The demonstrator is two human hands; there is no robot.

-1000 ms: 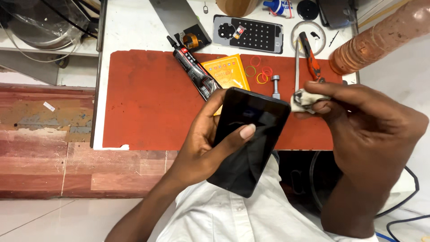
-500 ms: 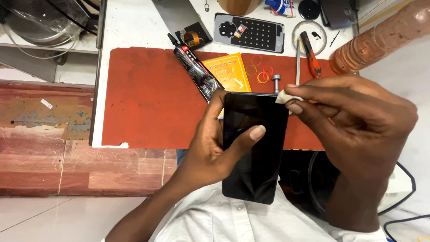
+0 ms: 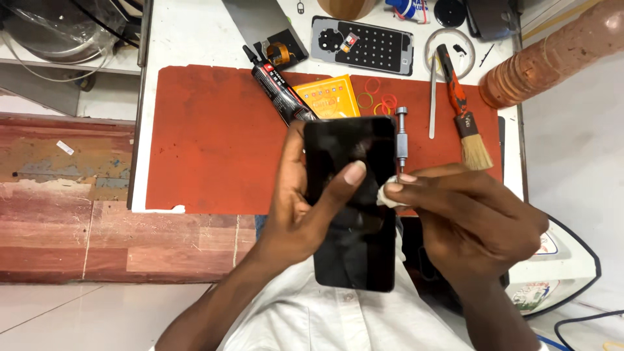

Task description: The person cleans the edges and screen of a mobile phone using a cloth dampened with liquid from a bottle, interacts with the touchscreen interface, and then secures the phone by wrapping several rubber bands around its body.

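My left hand (image 3: 305, 208) grips a black smartphone (image 3: 354, 247) from its left side, screen up, with the thumb laid across the glass. The phone hangs over the near edge of the red work mat (image 3: 208, 136). My right hand (image 3: 468, 218) pinches a small white wad of cloth (image 3: 388, 195) between the fingertips and presses it against the phone's right edge, about halfway up.
On the mat lie a black glue tube (image 3: 276, 88), a yellow packet (image 3: 327, 96), coloured rubber bands (image 3: 380, 101), a metal screwdriver (image 3: 402, 133), a thin metal tool (image 3: 432, 97) and a brush (image 3: 465, 123). A phone back cover (image 3: 364, 45) lies behind on the white table.
The phone has swung from tilted to nearly upright. My right hand with the cloth has come down from the phone's top right corner to the middle of its right edge.
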